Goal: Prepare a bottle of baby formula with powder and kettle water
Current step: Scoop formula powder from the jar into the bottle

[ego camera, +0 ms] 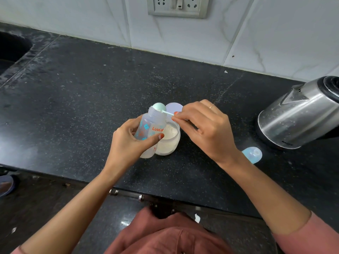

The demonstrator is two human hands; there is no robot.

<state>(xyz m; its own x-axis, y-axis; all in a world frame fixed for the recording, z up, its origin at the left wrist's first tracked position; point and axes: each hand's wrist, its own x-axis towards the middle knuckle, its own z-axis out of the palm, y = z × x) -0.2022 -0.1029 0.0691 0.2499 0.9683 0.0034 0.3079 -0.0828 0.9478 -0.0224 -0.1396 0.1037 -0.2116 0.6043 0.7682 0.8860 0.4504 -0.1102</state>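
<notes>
Baby bottle [150,125] sits at the centre of the frame, tilted with its open neck toward the upper left, and the left hand [128,142] grips its lower body with fingers and thumb curled round it, the thumb lying across the printed side. At the bottle's mouth is the pale green bowl of a scoop [159,107], turned over onto the rim; the right hand [203,129], just right of the bottle, pinches the scoop's thin white handle between thumb and fingertips, with a ring on one finger. Directly behind and to the right of the bottle, touching or nearly touching it, stands an open clear jar [169,142] of cream-white powder, partly hidden by both hands. A round lavender lid [174,108] lies just above the jar in the frame. Lower right of the right wrist rests a pale blue teat cap [252,154], and a steel kettle [300,114] on a black base stands at the right edge. All of this is on a black speckled bench [91,88]; a dark sink [11,48] shows at the upper left and a socket plate [177,6] on the tiled wall at the top. The bottle is translucent, capless, with a threaded neck, blue flower prints and orange "LuvLap" lettering.
</notes>
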